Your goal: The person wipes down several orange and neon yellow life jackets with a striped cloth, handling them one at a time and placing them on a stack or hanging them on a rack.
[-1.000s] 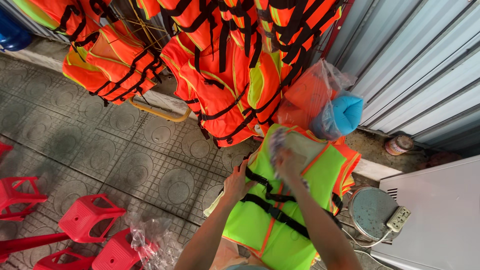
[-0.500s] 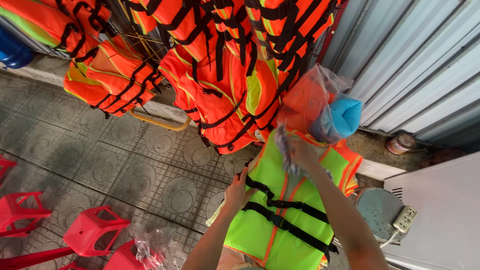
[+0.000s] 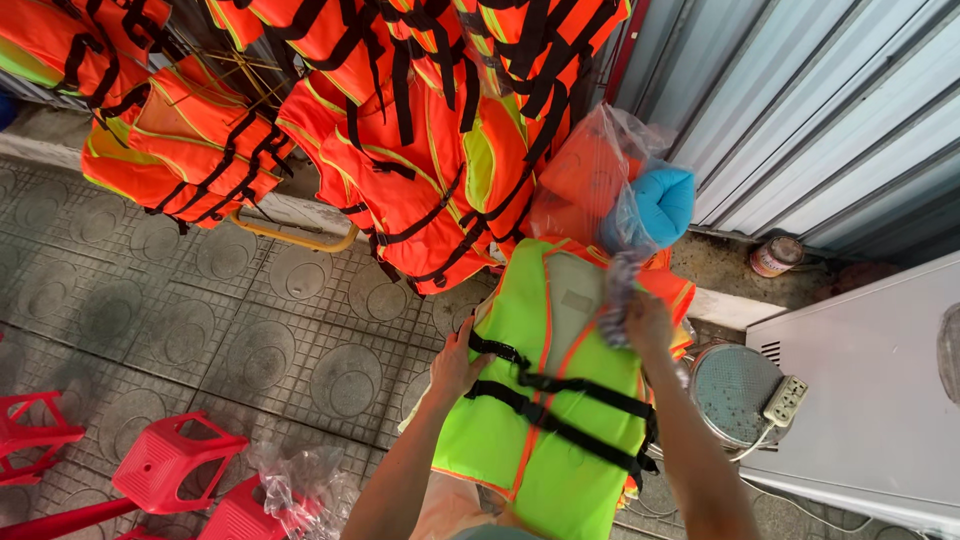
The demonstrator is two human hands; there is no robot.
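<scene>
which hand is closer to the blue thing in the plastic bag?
Right. The right hand is just below the blue roll, gripping the vest's top edge; the left hand is farther down, on the vest's left side.

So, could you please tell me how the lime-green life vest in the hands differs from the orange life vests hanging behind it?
The lime-green life vest is green with orange piping; the orange life vests are orange with yellow-green trim. The green one is single, gripped by both hands; the orange ones hang bunched, untouched. Both have black straps.
</scene>
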